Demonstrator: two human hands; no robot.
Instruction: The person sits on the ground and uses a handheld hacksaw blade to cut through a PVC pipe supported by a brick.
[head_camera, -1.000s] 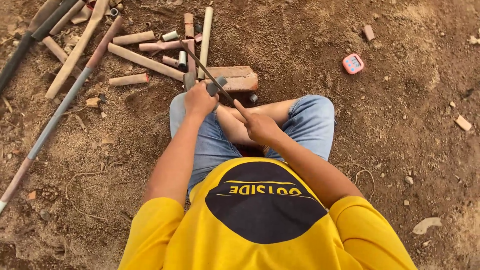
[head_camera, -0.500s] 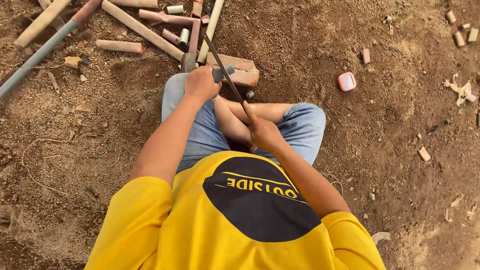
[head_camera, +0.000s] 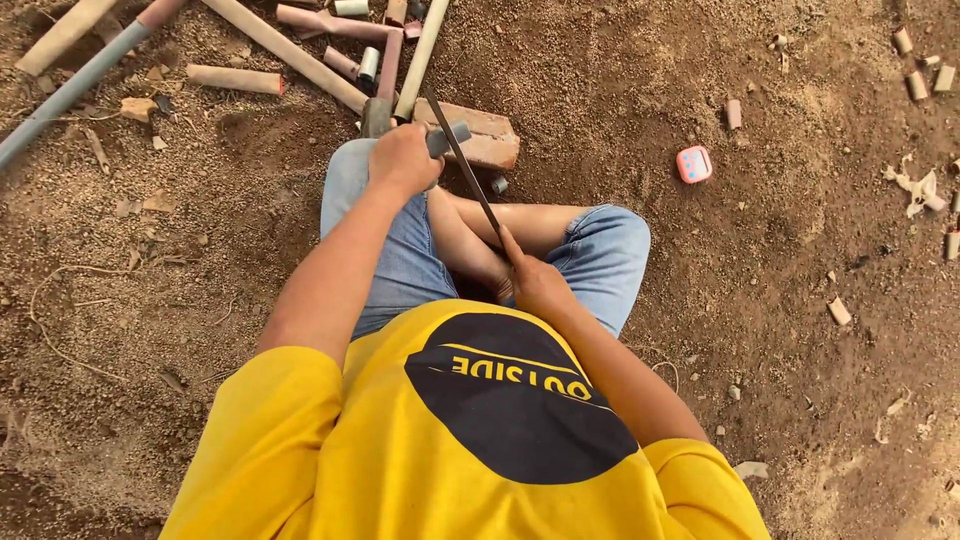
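the left hand (head_camera: 402, 158) is closed around a short grey pipe (head_camera: 447, 138) lying on a brick (head_camera: 478, 135). the right hand (head_camera: 538, 283) grips the near end of a thin saw blade (head_camera: 466, 167) (slanting across the pipe). loose pipes (head_camera: 300, 60) lie beyond on the dirt (head_camera: 780, 330), a pink box (head_camera: 694, 164) to the right.

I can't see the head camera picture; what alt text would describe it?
A person in a yellow shirt and denim shorts sits on bare dirt, left hand gripping a short grey pipe piece over a brick, right hand drawing a thin saw blade across it. Cut pipes lie ahead, a small pink device to the right.
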